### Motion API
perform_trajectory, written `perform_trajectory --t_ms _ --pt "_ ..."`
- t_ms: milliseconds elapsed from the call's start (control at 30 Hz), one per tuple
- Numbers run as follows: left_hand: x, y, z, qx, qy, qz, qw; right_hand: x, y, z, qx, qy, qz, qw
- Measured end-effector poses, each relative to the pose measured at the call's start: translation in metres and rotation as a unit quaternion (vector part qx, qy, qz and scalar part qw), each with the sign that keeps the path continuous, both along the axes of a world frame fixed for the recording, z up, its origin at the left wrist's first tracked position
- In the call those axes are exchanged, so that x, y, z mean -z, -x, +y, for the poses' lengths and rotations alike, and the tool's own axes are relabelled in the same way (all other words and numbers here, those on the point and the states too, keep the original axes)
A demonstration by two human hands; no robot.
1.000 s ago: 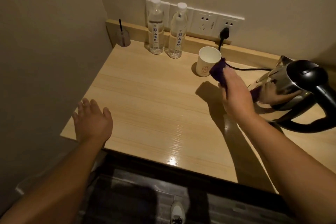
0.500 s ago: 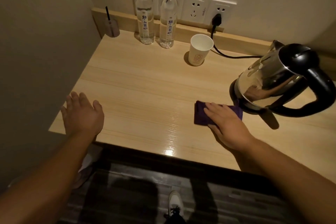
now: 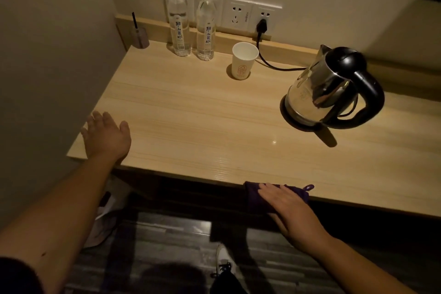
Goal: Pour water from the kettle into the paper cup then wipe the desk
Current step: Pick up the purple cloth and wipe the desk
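The left hand [image 3: 106,135] is laid flat and empty on the desk [image 3: 191,112] while a purple cloth [image 3: 256,198], long axis along the near edge, is pressed under the flat right hand [image 3: 290,210], so wiping is judged underway, with the kettle [image 3: 329,88], spout toward the paper cup [image 3: 244,61], set down beyond it.

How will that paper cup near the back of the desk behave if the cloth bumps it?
The paper cup is tall with a narrow base, so it would probably tip rather than slide. Whether it holds water cannot be seen here; if empty, it is likely very light. Its thin wall would likely crumple under a firm squeeze.
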State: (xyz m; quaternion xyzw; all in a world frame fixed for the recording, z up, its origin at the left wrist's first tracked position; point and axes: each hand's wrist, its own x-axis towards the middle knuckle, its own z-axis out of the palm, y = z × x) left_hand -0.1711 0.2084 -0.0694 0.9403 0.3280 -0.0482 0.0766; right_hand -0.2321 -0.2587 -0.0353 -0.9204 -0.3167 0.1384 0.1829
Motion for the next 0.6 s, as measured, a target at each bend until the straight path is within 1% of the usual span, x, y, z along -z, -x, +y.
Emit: perform_trajectory --t_ms 33,67,100,133,167,200,233,267,300,333,400,433,500,600 --pt "-0.003 0.001 0.003 0.008 0.011 0.01 1.0 -0.01 0.002 0.003 0.016 -0.017 0.041 0.999" --pt "-0.006 0.002 0.007 0.016 0.028 0.02 0.999 -0.022 0.003 0.007 0.038 -0.04 0.104 0.993" --pt "-0.011 0.003 0.009 0.022 0.045 0.032 0.998 -0.036 0.003 0.011 0.063 -0.073 0.188 0.977" --pt "-0.014 0.004 0.012 0.028 0.061 0.043 0.997 -0.049 0.001 0.015 0.091 -0.118 0.286 0.946" --pt "-0.021 0.006 0.01 0.035 0.077 0.055 0.995 -0.062 -0.003 0.018 0.119 -0.168 0.38 0.902" --pt "-0.03 0.008 0.005 0.04 0.098 0.061 0.993 -0.074 -0.009 0.021 0.149 -0.209 0.456 0.852" --pt "-0.042 0.01 -0.004 0.053 0.118 0.06 0.99 -0.083 -0.016 0.024 0.176 -0.238 0.511 0.807" --pt "-0.055 0.012 -0.017 0.072 0.137 0.057 0.986 -0.091 -0.024 0.027 0.189 -0.255 0.545 0.776" --pt "-0.071 0.013 -0.032 0.093 0.164 0.055 0.981 -0.097 -0.033 0.031 0.192 -0.26 0.559 0.764" --pt "-0.087 0.014 -0.049 0.113 0.197 0.05 0.973 -0.103 -0.041 0.036 0.186 -0.26 0.564 0.762" --pt "-0.125 0.014 -0.081 0.152 0.27 0.02 0.95 -0.115 -0.062 0.048 0.154 -0.251 0.555 0.778" --pt "-0.146 0.014 -0.096 0.177 0.303 0.006 0.936 -0.123 -0.071 0.054 0.133 -0.243 0.543 0.793" --pt "-0.184 0.011 -0.117 0.241 0.339 -0.002 0.91 -0.141 -0.088 0.069 0.082 -0.223 0.507 0.828" --pt "-0.223 0.005 -0.137 0.32 0.367 0.049 0.872 -0.165 -0.104 0.093 0.016 -0.162 0.445 0.88"
